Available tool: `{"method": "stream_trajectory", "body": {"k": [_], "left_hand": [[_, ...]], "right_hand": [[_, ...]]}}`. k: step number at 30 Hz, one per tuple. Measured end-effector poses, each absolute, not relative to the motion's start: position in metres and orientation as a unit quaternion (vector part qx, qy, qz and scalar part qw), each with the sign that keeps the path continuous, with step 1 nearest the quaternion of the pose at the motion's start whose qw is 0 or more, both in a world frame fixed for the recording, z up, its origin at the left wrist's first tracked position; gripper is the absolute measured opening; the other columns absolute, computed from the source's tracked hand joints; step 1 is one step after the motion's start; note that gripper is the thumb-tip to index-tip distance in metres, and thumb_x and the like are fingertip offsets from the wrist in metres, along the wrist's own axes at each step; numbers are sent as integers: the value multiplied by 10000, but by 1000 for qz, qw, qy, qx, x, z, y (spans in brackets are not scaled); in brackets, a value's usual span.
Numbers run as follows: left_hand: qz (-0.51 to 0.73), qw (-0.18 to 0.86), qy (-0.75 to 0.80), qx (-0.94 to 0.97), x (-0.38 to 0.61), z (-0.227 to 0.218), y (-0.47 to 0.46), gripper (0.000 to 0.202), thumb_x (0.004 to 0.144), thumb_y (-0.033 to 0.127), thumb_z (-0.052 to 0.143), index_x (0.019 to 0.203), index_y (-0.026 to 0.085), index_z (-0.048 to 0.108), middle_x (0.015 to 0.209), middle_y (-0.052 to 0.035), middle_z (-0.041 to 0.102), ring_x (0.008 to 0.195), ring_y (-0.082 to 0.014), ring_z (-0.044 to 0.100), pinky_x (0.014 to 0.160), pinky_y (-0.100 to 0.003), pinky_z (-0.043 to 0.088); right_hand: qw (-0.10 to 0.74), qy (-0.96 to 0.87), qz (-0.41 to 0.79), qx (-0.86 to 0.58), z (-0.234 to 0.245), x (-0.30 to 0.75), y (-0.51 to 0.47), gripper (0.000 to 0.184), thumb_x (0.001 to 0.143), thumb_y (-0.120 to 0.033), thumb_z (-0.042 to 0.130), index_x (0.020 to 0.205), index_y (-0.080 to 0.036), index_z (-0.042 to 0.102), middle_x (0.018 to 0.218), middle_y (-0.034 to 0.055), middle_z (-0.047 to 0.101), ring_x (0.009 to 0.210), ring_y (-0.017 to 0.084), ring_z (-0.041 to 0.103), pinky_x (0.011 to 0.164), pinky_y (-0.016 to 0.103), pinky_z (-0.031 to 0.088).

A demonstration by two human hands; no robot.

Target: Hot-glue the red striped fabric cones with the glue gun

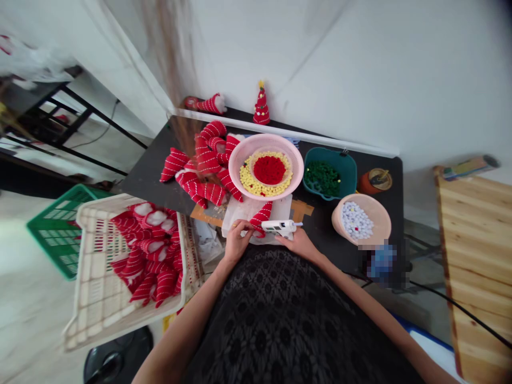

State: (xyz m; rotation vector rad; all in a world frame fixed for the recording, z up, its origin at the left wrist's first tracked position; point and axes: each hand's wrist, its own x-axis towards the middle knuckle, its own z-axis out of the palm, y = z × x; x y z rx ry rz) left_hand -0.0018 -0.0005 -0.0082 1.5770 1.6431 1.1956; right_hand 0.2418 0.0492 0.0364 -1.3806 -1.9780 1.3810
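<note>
My left hand (239, 238) has its fingers closed at the lower end of a red, white-striped fabric cone (262, 214). In my right hand (301, 242) is a white hot glue gun (279, 226), its body lying across the cone's lower right side. I cannot make out whether its nozzle touches the fabric. Under both is a white sheet (236, 210). Just beyond stands a pink colander (297, 169) of yellow pompoms, with a smaller bowl of red pompoms (269, 169) set in it. More striped cones (208, 157) lie heaped to its left.
A teal basket of green pompoms (322, 177), a peach tub of white pompoms (357, 220) and an orange-brown can (370, 182) stand at right. A decorated cone (261, 106) stands at the back. A white crate (90, 256) with stuffed cones is at left, beside a green crate (56, 229).
</note>
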Motion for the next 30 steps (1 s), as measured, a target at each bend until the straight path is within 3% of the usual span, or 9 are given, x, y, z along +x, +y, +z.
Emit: {"method": "stream_trajectory", "body": {"k": [15, 30], "left_hand": [[442, 285, 615, 588, -2, -8, -1, 185, 948, 310, 664, 861, 147, 659, 908, -25, 668, 855, -160, 644, 802, -348, 553], [444, 287, 611, 589, -1, -7, 0, 174, 944, 297, 667, 860, 144, 662, 900, -27, 664, 839, -154, 641, 788, -345, 557]], "right_hand": [[271, -634, 499, -524, 46, 245, 47, 321, 856, -466, 657, 951, -173, 743, 924, 101, 794, 841, 275, 738, 804, 373, 591], [211, -664, 479, -534, 31, 242, 53, 268, 827, -385, 699, 987, -184, 773, 903, 85, 807, 842, 290, 744, 797, 394, 588]]}}
